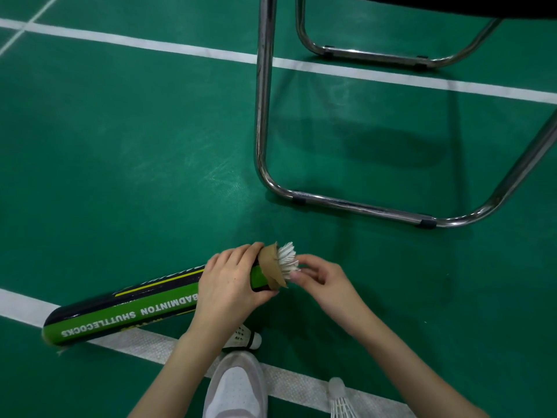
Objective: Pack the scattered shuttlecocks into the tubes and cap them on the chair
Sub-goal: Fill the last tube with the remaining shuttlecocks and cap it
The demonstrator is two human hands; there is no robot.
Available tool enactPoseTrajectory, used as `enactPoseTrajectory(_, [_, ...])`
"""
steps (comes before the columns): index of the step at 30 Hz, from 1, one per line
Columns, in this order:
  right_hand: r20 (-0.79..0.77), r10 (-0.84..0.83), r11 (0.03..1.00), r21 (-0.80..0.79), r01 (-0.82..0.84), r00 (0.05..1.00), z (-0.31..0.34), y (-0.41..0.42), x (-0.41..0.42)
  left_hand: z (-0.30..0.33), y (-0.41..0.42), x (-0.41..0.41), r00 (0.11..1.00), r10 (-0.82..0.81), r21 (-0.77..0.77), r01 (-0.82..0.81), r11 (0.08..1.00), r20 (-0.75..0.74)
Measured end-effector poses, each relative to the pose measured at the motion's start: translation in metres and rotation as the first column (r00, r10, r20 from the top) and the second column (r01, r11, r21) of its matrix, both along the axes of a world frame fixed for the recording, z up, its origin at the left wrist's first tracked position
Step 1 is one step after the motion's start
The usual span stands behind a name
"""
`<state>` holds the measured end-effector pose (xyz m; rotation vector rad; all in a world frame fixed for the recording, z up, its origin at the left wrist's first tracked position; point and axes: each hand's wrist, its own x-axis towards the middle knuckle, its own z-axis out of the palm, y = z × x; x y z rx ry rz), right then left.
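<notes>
Down on the green court floor [150, 131], your left hand [230, 280] wraps its fingers round the open end of the long cardboard tube [126, 309], glossy green and black with white lettering, its brown rim torn and flared. Your right hand [319, 277] pinches the white feathers of a shuttlecock [287, 257] poking out of that mouth. A second shuttlecock [245, 339] lies under your left wrist on the textured white line, by your white shoe [238, 387]. A third [340, 399] lies at the lower edge. Chrome tubular chair legs [262, 116] stand just beyond.
</notes>
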<state>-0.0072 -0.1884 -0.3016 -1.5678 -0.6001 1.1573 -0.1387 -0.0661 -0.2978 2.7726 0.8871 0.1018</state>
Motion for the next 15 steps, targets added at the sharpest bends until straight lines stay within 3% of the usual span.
enactPoseTrajectory(15, [-0.008, 0.33, 0.944, -0.031, -0.33, 0.944, 0.01, 0.019, -0.011, 0.001, 0.0, -0.002, 0.998, -0.015, 0.034, 0.013, 0.999, 0.053])
